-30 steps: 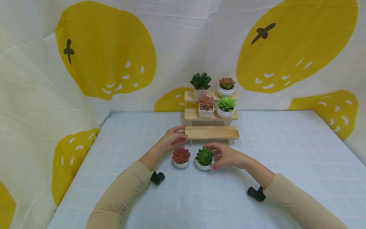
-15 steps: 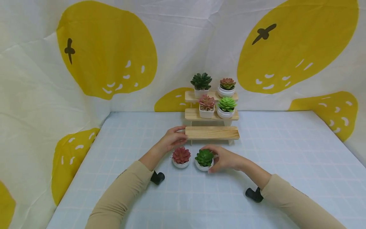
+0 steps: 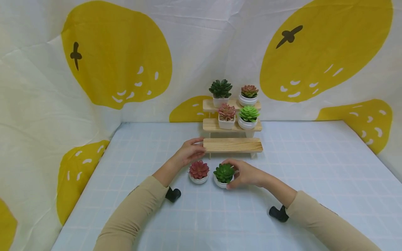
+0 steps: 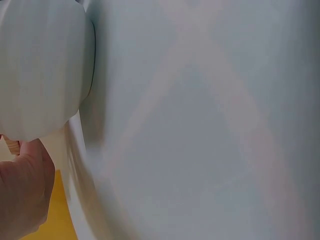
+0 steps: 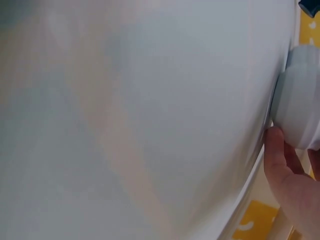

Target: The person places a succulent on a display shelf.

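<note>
In the head view my left hand (image 3: 189, 152) grips the left end of the lowest step of a three-tier wooden plant stand (image 3: 232, 145), fingers behind and thumb in front. The left wrist view has this hand (image 4: 25, 192) at its left edge, under a large white pot (image 4: 42, 70). My right hand (image 3: 246, 173) holds a small green potted succulent (image 3: 224, 173) by its round white pot, which stands on the table. Thumb and fingers on the pot (image 5: 300, 105) also appear in the right wrist view. Left of it sits a red potted succulent (image 3: 199, 172).
The upper tiers bear a dark green succulent (image 3: 221, 89), a reddish-green one (image 3: 249, 92), a pink one (image 3: 226, 113) and a bright green one (image 3: 248, 115). A light blue checked cloth covers the table (image 3: 150, 150). Behind hangs a white curtain (image 3: 201, 45) with yellow fruit prints.
My right hand has moved slightly left and nearer and taken hold of the green succulent's pot, which has shifted a little left. The left hand stays on the stand.
</note>
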